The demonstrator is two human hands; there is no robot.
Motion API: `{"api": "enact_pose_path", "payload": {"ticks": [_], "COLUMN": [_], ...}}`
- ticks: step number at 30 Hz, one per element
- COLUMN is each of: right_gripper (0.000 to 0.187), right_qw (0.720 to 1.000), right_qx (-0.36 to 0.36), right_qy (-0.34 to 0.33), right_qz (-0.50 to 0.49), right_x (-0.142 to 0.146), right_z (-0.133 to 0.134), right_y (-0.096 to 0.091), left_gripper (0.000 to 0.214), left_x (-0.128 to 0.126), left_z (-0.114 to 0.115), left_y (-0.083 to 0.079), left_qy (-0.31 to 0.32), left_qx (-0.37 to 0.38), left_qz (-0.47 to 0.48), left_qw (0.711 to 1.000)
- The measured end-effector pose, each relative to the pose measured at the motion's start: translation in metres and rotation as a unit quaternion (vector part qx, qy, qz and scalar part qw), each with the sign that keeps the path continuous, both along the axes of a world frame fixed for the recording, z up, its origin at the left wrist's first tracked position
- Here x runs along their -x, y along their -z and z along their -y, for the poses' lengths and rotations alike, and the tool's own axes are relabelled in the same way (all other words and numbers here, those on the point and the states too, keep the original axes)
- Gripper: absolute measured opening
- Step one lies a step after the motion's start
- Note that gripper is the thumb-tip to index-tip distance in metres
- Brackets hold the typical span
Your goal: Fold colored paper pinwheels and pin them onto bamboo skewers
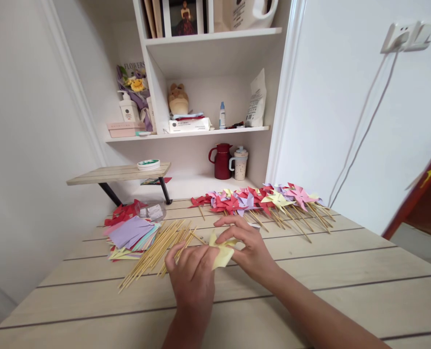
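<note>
The yellow paper (222,258) is in the middle, over the table (273,317), right where the person's two hands meet. Say it is the middle of a clock, with twelve straight ahead. The left hand (193,277) comes in from seven o'clock. Its fingers are curled up against the paper, but the back of the hand hides the thumb, so I can't tell if they are gripping. The right hand (250,245) comes in from four o'clock, thumb and fingers pinching a folded bit.

I think this paper is very light and bends easily. It could crease or rip if you squeeze or pull too hard, but it shouldn't be slippery. The best place to hold it is likely the middle, where the folds seem to meet, with a gentle pinch. The loose tips would flop.

At nine o'clock, lots of thin sticks (155,253) lie in a pile. Past them, between nine and ten, is a stack of coloured sheets (131,233). Between twelve and two, paper pinwheels (231,205) lie in a bright heap. Farther off, at twelve, a red jug (223,163) stands beside a cup (240,166) with a handle.
</note>
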State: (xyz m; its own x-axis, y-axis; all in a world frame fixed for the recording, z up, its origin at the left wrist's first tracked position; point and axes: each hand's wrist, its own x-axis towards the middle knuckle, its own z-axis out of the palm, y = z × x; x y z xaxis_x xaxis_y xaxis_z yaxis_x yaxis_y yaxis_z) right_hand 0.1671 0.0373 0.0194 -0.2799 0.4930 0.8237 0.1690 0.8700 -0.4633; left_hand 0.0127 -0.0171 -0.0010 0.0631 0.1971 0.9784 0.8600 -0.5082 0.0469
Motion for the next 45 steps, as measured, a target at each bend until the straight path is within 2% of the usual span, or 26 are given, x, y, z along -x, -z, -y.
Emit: {"api": "enact_pose_path", "payload": {"ticks": [5,7,9,11,12,14,16,17,20,27,29,31,34,36,39,41,43,45], "right_gripper": [0.009,0.010,0.006,0.009,0.014,0.023,0.033,0.041,0.057,0.068,0.071,0.071,0.067,0.054,0.033,0.028,0.029,0.036], "right_qw": [1.000,1.000,1.000,0.998,0.997,0.994,0.991,0.990,0.985,0.968,0.965,0.965,0.966,0.968,0.972,0.978,0.986,0.992], "right_qx": [-0.002,0.009,0.029,0.060,0.078,0.111,0.134,0.143,0.171,0.248,0.258,0.259,0.254,0.246,0.233,0.206,0.159,0.111], "right_qy": [0.000,-0.003,-0.006,0.002,0.010,0.023,0.020,0.016,0.001,-0.035,-0.047,-0.050,-0.044,-0.044,-0.038,-0.038,-0.049,-0.057], "right_qz": [-0.013,-0.015,-0.010,-0.002,0.000,-0.002,-0.005,-0.007,-0.011,-0.009,-0.011,-0.014,-0.013,-0.014,-0.013,-0.017,-0.024,-0.031], "right_x": [0.002,0.003,0.004,0.004,0.004,0.003,0.003,0.003,0.003,0.002,0.002,0.003,0.005,0.005,0.004,0.003,0.001,0.001], "right_z": [-0.001,-0.001,-0.002,-0.003,-0.004,-0.005,-0.006,-0.006,-0.006,-0.004,-0.004,-0.004,-0.003,-0.001,0.001,0.001,0.002,0.003], "right_y": [0.003,0.003,0.003,0.003,0.003,0.004,0.004,0.004,0.003,0.000,0.001,0.002,0.001,0.000,-0.002,-0.002,-0.001,0.000], "left_gripper": [0.027,0.030,0.025,0.014,0.011,0.016,0.027,0.032,0.038,0.041,0.041,0.040,0.032,0.024,0.012,0.011,0.019,0.030], "left_x": [0.001,0.001,0.001,0.001,0.001,0.001,0.001,0.001,0.000,0.001,0.002,0.003,0.004,0.004,0.004,0.004,0.005,0.005], "left_z": [-0.001,-0.002,-0.003,-0.005,-0.006,-0.007,-0.009,-0.010,-0.011,-0.011,-0.012,-0.013,-0.012,-0.011,-0.008,-0.006,-0.004,-0.002], "left_y": [0.001,0.002,0.003,0.002,0.002,0.001,-0.001,-0.001,-0.005,-0.006,-0.003,0.000,0.002,0.002,0.000,-0.002,-0.003,-0.003], "left_qy": [0.010,0.028,0.051,0.066,0.072,0.093,0.128,0.148,0.189,0.237,0.237,0.224,0.186,0.160,0.133,0.115,0.094,0.077], "left_qx": [0.000,0.023,0.075,0.149,0.187,0.252,0.290,0.298,0.302,0.306,0.312,0.321,0.336,0.326,0.266,0.204,0.144,0.101], "left_qz": [0.009,0.035,0.100,0.222,0.295,0.429,0.511,0.532,0.557,0.586,0.578,0.556,0.504,0.457,0.348,0.250,0.154,0.093], "left_qw": [1.000,0.999,0.991,0.961,0.934,0.862,0.799,0.779,0.750,0.712,0.716,0.733,0.773,0.812,0.889,0.939,0.973,0.987]}}
